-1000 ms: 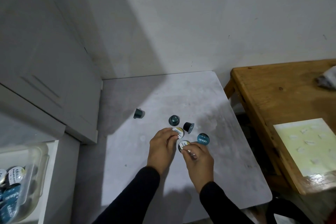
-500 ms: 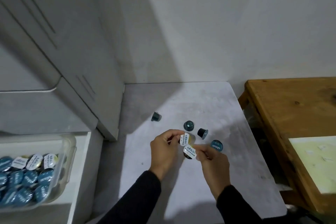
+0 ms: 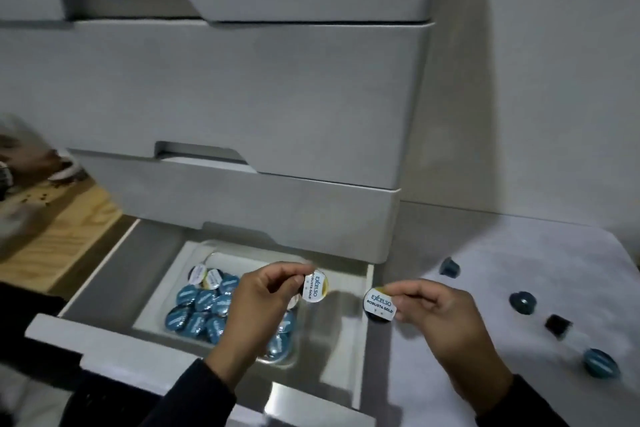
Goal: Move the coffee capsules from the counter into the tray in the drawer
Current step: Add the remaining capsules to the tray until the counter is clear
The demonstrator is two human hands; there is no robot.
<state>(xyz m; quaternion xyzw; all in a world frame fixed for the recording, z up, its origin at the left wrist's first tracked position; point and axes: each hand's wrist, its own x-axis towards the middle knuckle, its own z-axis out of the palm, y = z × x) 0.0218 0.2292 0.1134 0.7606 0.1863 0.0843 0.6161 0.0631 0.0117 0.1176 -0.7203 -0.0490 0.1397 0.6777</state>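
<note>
A grey drawer unit (image 3: 242, 97) filled the upper part of the view, its closed fronts stacked one above another, and the lowest drawer (image 3: 114, 350) stood pulled out toward the person. Inside it sat a clear tray (image 3: 162, 291), already holding a heap of blue-lidded capsules (image 3: 201, 312) with a few white-lidded ones at its 11 o'clock corner. At 9 o'clock from the drawer lay a wooden surface (image 3: 59, 239) with some blurred clutter on it that could not be made out.

To the right of the drawer, at 3 o'clock, was the pale counter (image 3: 519, 270). Four capsules remained on it, well apart from one another: a dark blue one (image 3: 449, 267) nearest the drawer unit, a blue one (image 3: 522, 302) lying on its side, a black one (image 3: 558, 325) beside it, and a blue-lidded one (image 3: 601, 362) at the 4 o'clock end of the row. The overhanging drawer front above shaded the tray's far edge.

The left hand (image 3: 263, 302) was raised over the tray, its fingers curled, thumb and fingertips pinching a white-lidded capsule (image 3: 314, 287) whose label faced the camera. The right hand (image 3: 440, 319) hovered over the drawer's right wall at the counter's edge, also pinching a white-lidded capsule (image 3: 380, 304) between thumb and fingers, label toward the camera. Both forearms came in from 6 o'clock in dark sleeves (image 3: 194, 399). Neither held capsule touched the tray or the counter.
</note>
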